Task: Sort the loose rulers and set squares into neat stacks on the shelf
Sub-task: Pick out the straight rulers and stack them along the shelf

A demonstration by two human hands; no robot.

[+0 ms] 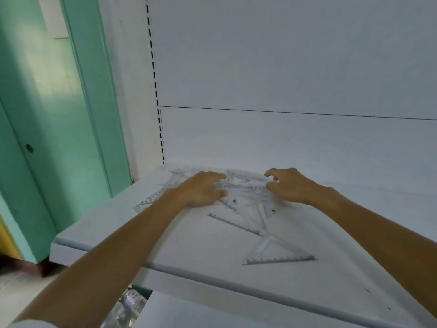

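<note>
A loose pile of clear plastic rulers and set squares [246, 197] lies at the back left of the white shelf [189, 245]. My left hand [203, 189] lies flat on the left part of the pile, fingers stretched out. My right hand [287, 185] hovers over the right part with curled fingers and thumb; whether it pinches a piece is unclear in the blur. One clear ruler [234, 224] lies slanted in front of the pile. A single clear set square [276, 253] lies apart, nearer the front edge. Another ruler [151, 198] sticks out left of my left wrist.
The shelf's white back panel [283, 138] rises just behind the pile, with a slotted upright [160, 129] at its left. A green door and frame [71, 114] stand to the left. Plastic bottles [127, 306] show below the shelf's front edge.
</note>
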